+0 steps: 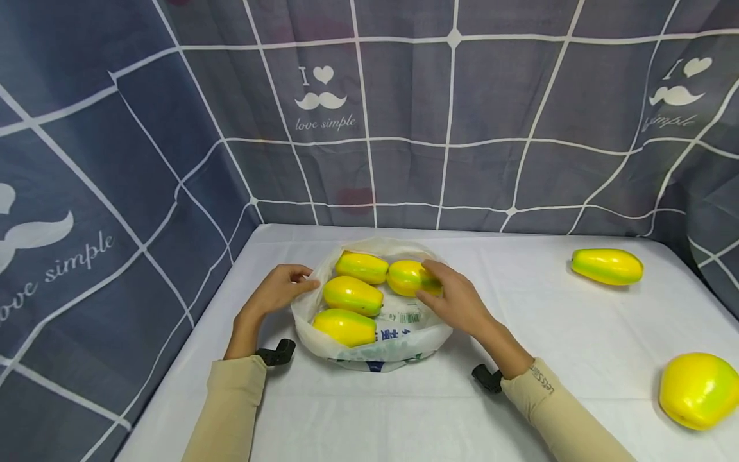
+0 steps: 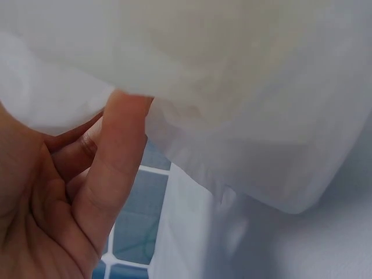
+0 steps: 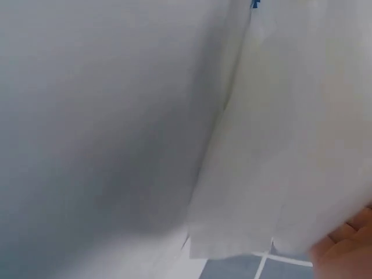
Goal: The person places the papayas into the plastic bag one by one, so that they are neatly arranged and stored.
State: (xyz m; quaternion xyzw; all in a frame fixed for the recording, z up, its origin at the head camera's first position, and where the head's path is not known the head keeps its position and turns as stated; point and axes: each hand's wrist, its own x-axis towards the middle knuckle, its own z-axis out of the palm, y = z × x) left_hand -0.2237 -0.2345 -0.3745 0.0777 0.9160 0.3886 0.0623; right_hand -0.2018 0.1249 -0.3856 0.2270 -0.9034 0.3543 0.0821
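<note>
A white plastic bag [image 1: 398, 351] lies wide-mouthed on the table, with printing and a barcode showing inside it. Three yellow-green papayas line its left side: a back one [image 1: 361, 267], a middle one [image 1: 352, 295] and a front one [image 1: 346, 327]. My left hand [image 1: 280, 287] pinches the bag's left rim; the left wrist view shows its thumb against the thin plastic [image 2: 232, 87]. Over the right rim reaches my right hand [image 1: 458, 296], gripping another papaya [image 1: 403, 277] inside the bag. The right wrist view catches only part of that hand [image 3: 349, 244] beside the bag's outer wall [image 3: 273, 174].
One loose papaya [image 1: 607, 266] lies at the back right of the white-covered table [image 1: 554, 308], and a second papaya [image 1: 700, 391] sits near the right edge. A grey checked curtain [image 1: 404, 173] hangs behind and along the left side.
</note>
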